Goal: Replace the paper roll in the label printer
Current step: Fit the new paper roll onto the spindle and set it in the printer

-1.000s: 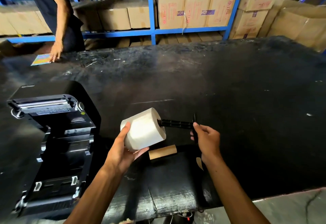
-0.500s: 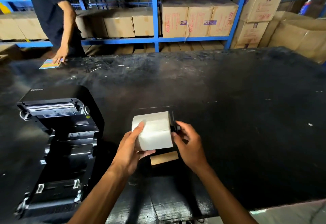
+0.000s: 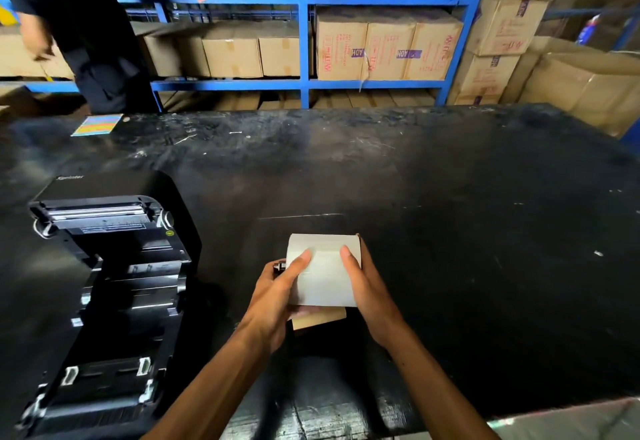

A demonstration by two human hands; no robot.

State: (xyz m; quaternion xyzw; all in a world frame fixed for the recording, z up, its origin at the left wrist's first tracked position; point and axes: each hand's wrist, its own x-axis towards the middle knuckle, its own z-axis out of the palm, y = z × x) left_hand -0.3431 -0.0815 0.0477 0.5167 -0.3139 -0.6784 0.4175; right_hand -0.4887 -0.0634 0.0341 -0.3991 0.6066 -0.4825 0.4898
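A white paper roll [image 3: 325, 273] is held above the black table between both hands. My left hand [image 3: 277, 297] grips its left end, thumb on top, and my right hand [image 3: 367, 287] grips its right end. A black spindle tip [image 3: 279, 266] pokes out of the roll's left side by my left fingers. Under the roll lies a brown cardboard core [image 3: 320, 318], partly hidden. The black label printer [image 3: 104, 287] stands at the left with its lid open and its paper bay showing nothing inside.
The black table [image 3: 450, 231] stretches to the right and back. A coloured card [image 3: 97, 125] lies at its far left edge, where another person [image 3: 86, 30] stands. Blue shelving [image 3: 304, 41] with cardboard boxes runs behind, and more boxes are stacked at the right.
The black spindle went from sticking out on the right to fully through the roll, its tip now on the left. Both hands now hold the roll's ends. The other person lifted a hand off the card.
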